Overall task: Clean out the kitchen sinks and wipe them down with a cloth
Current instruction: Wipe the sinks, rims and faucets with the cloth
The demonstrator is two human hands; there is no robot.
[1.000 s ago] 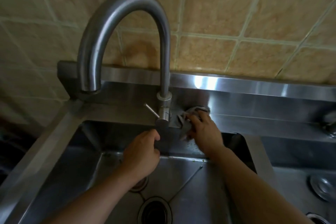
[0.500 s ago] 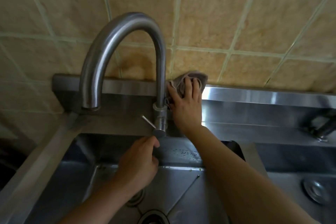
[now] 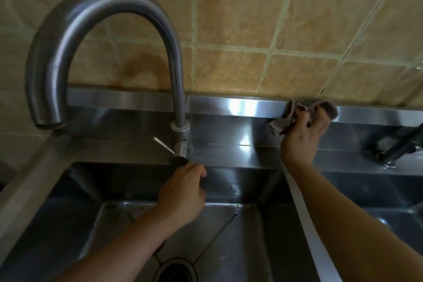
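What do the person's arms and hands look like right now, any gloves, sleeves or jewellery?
Both forearms are bare as far as the frame shows, no sleeves in view. The left hand and right hand wear no gloves. No watch, ring or bracelet is visible.

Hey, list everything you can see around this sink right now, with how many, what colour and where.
Gooseneck tap: one, brushed steel, behind the left basin, spout curving left.
Tap lever: one, steel, at the tap base.
Left basin: one, steel, below the tap.
Drain: one, dark, in the left basin floor.
Right basin: one, steel, partly in view.
Second fitting: one, dark, far right on the ledge.
Upstand: one, steel, along the wall.
Wall tiles: many, tan.
Cloth: one, grey, against the upstand.
Left hand: curled, by the tap base.
Right hand: grips the cloth.
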